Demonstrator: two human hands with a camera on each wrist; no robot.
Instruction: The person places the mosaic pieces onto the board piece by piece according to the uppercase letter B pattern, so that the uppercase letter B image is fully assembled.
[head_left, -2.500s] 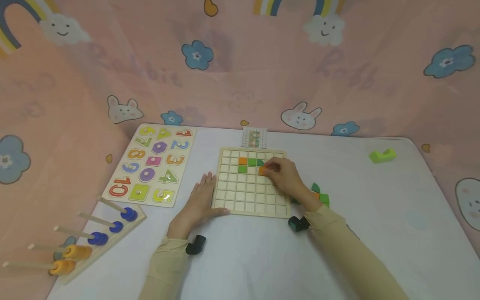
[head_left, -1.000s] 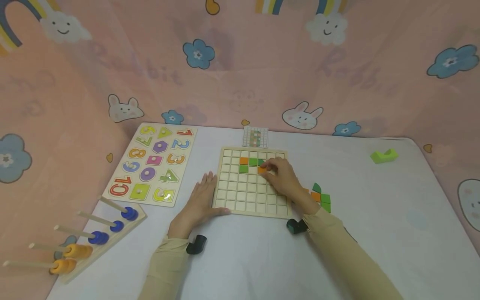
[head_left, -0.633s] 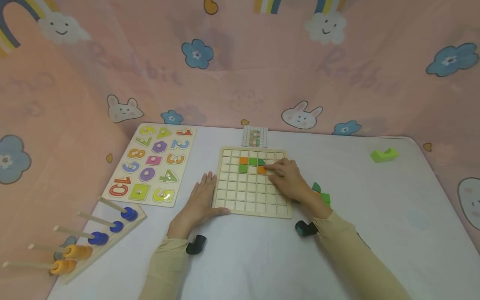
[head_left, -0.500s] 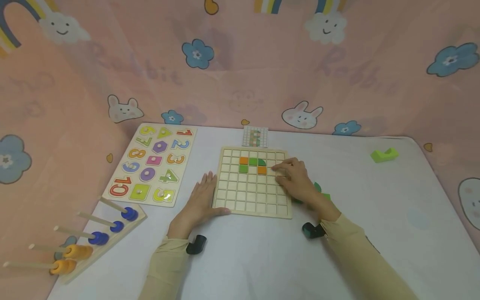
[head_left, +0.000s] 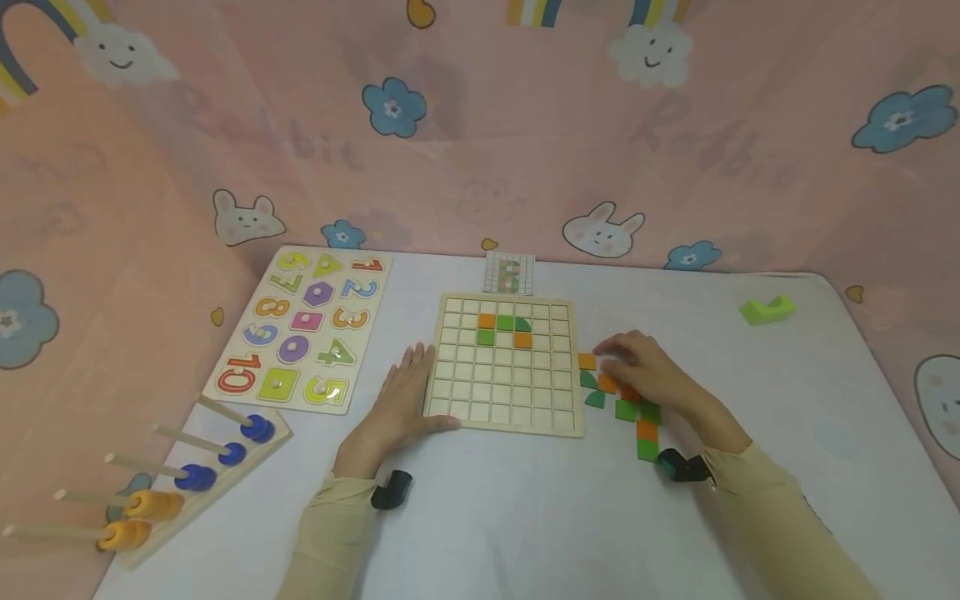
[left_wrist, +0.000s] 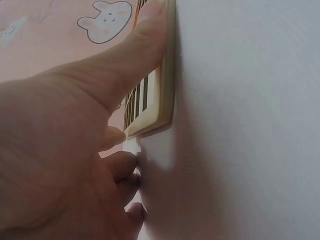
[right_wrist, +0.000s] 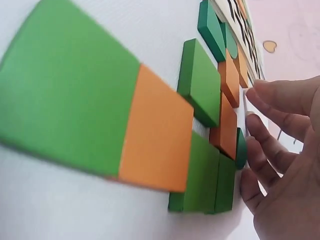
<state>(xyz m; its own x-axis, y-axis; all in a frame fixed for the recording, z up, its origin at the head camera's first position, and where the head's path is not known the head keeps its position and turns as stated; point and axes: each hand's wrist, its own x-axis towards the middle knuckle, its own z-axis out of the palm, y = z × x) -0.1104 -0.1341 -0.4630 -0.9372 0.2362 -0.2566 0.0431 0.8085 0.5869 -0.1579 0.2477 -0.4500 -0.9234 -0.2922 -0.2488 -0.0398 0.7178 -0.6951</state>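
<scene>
A wooden grid board (head_left: pixel 502 392) lies mid-table. Set in its upper cells are two orange squares, two green squares and a dark green quarter-round piece (head_left: pixel 522 324). My left hand (head_left: pixel 397 400) lies along the board's left side with straight fingers, its thumb over the near left corner; the left wrist view shows the thumb (left_wrist: pixel 145 45) on the frame. My right hand (head_left: pixel 648 367) hovers over the loose pieces right of the board, fingers loosely bent and nothing between them. Below it are orange squares (head_left: pixel 587 361), green squares (head_left: pixel 626 410) and dark green quarter-rounds (head_left: pixel 595 400).
A small pattern card (head_left: pixel 510 274) lies behind the board. To the left are a number puzzle board (head_left: pixel 300 333) and a peg stand with blue and orange rings (head_left: pixel 197 477). A light green block (head_left: pixel 768 310) lies far right, and a patterned pink cloth (head_left: pixel 480 142) hangs behind.
My right hand has let go of an orange square in the board's second row and moved right over the loose pieces, uncovering several of them. The left hand has stayed in place.
</scene>
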